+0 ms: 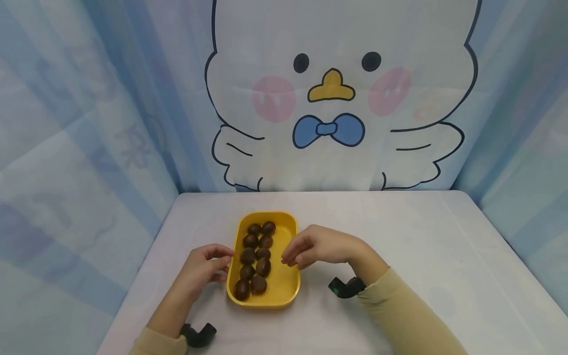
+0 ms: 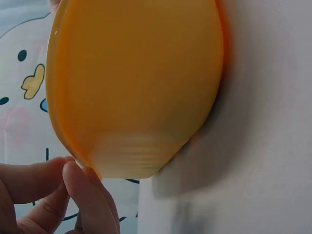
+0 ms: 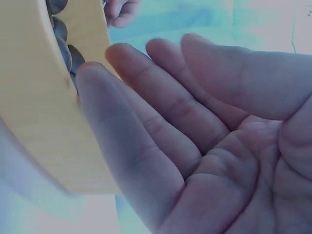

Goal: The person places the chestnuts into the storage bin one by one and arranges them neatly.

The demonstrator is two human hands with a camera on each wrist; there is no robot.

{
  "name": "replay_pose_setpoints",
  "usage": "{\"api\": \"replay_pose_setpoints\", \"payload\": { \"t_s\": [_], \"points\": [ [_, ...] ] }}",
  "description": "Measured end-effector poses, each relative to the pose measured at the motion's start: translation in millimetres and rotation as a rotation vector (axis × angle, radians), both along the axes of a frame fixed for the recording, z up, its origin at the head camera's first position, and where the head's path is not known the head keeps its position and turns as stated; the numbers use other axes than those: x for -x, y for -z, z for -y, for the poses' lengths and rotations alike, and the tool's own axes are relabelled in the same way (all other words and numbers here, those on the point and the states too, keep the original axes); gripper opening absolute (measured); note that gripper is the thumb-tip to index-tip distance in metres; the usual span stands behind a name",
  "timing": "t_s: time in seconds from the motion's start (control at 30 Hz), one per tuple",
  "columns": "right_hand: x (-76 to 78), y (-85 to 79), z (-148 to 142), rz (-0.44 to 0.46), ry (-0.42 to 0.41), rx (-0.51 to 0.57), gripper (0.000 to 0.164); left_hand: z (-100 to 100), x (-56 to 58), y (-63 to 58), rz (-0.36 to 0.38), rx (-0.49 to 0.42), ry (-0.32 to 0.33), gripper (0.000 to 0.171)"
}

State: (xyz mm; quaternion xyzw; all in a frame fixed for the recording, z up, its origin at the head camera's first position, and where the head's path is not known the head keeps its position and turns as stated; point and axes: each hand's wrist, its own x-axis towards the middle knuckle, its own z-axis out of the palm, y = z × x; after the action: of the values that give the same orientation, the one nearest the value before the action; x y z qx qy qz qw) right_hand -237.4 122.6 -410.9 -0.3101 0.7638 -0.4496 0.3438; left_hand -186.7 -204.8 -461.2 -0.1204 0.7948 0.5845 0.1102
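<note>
A yellow tray [image 1: 284, 281] lies left of the table's middle, holding several glossy dark brown chestnuts [image 1: 247, 255] in two rough columns along its left half. My left hand [image 1: 203, 268] is at the tray's left rim. In the left wrist view its thumb and fingertips [image 2: 73, 170] come together at the rim, beside the tray's outer wall [image 2: 141, 78]. Over the right rim, above the bare half of the tray, hovers my right hand [image 1: 317, 246]. Its fingers are loosely bent, and the right wrist view shows nothing in the palm [image 3: 214, 170].
The tray stands on a white table [image 1: 421, 256] that stretches away to the right. Behind it hangs a curtain with a cartoon bird [image 1: 333, 162], and pale blue curtains [image 1: 80, 197] flank the sides. Each wrist wears a dark strapped device [image 1: 346, 287].
</note>
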Motion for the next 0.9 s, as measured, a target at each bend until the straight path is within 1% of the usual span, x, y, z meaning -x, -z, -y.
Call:
{"api": "replay_pose_setpoints", "payload": {
  "t_s": [0.13,0.2,0.27,0.33,0.43,0.53,0.63,0.77,0.83,0.9],
  "points": [
    [0.4,1.7,-15,0.04,0.038,0.069,0.032,0,-0.6,-4.1,-0.025,0.061,-0.039,0.026],
    [0.0,1.9,-22,0.044,0.063,0.098,0.034,0,-0.6,-5.9,-0.049,0.088,-0.053,0.028],
    [-1.3,1.9,-29,0.034,0.095,0.119,0.036,0,-0.8,-8.1,-0.071,0.116,-0.066,0.031],
    [-3.4,1.6,-35,0.005,0.131,0.131,0.041,-1,-1.0,-10.3,-0.099,0.146,-0.077,0.035],
    [-8.4,1.3,-44,-0.063,0.196,0.123,0.051,-1,-2.2,-14.3,-0.139,0.219,-0.087,0.04],
    [-15.4,0.9,-48,-0.159,0.269,0.097,0.055,-1,-5.5,-18.5,-0.185,0.311,-0.08,0.045],
    [-24.2,2.1,-51,-0.277,0.348,0.053,0.056,-2,-9.7,-22.4,-0.193,0.39,-0.061,0.052],
    [-37.9,2.0,-51,-0.398,0.462,-0.056,0.061,-4,-14.4,-27.4,-0.174,0.474,-0.025,0.065],
    [-44.5,0.9,-50,-0.442,0.507,-0.128,0.064,-6,-16.8,-29.6,-0.181,0.526,-0.003,0.07],
    [-50.5,-0.5,-48,-0.491,0.533,-0.203,0.068,-7,-19.2,-32.0,-0.196,0.585,0.023,0.073]
  ]
}}
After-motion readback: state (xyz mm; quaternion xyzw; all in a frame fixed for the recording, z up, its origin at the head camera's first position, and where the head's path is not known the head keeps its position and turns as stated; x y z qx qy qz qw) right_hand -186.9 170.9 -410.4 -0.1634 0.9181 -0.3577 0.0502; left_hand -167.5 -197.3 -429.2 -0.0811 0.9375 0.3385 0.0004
